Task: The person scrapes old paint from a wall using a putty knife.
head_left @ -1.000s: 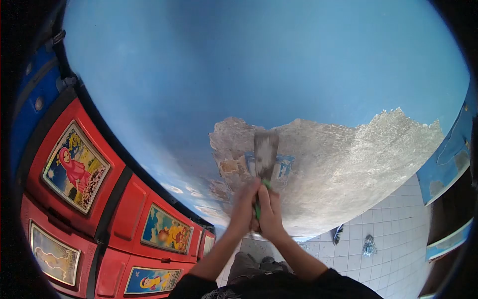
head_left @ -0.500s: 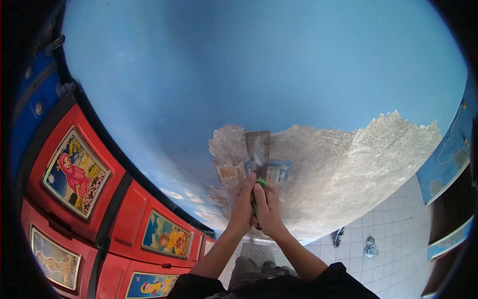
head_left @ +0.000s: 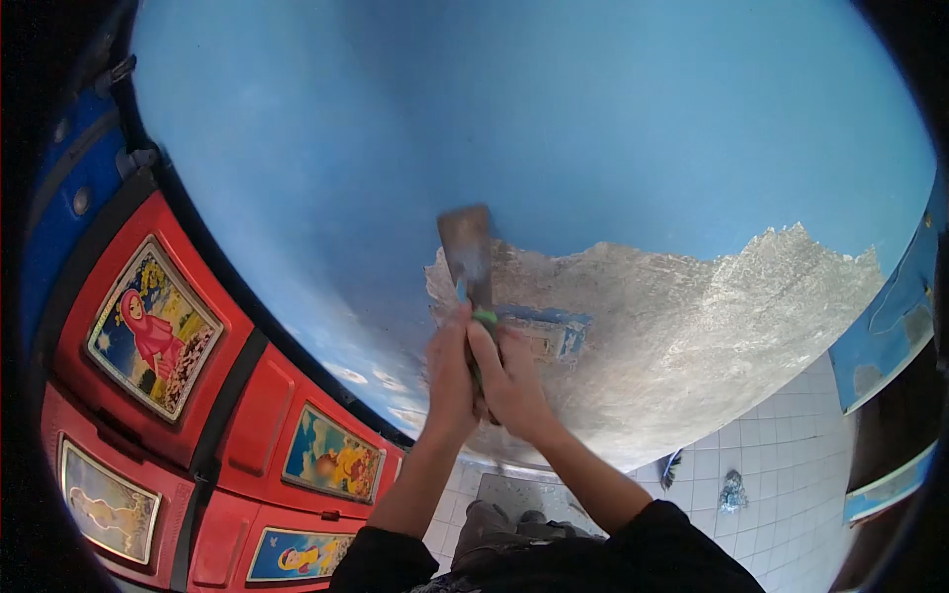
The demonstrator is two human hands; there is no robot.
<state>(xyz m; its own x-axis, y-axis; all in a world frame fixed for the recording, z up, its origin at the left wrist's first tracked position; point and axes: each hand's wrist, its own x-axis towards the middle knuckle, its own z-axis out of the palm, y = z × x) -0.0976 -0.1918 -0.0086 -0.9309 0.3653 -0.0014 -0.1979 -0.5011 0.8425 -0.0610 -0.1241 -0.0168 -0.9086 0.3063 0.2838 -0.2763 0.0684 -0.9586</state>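
Both my hands grip the green and dark handle of a wide-bladed scraper [head_left: 467,245]. My left hand [head_left: 452,381] wraps it from the left, and my right hand [head_left: 509,381] closes round it from the right. The blade points up and slightly left, its end over the blue paint just above the ragged paint edge. Whether the blade touches the wall I cannot tell. Around and below it, the blue wall [head_left: 554,128] shows a rough grey bare patch [head_left: 652,336]. A small blue and tan painted remnant [head_left: 554,336] lies just right of my hands.
Red cabinet doors [head_left: 148,336] with framed cartoon pictures line the left side. White floor tiles [head_left: 781,445] show below right, with a crumpled silvery blue item [head_left: 733,491] and a dark brush-like object [head_left: 671,468]. A peeling blue panel [head_left: 880,336] stands at the right edge.
Both hands and the scraper have moved up and to the left. The blade now tilts left, and its end reaches past the bare patch's edge over the blue paint.
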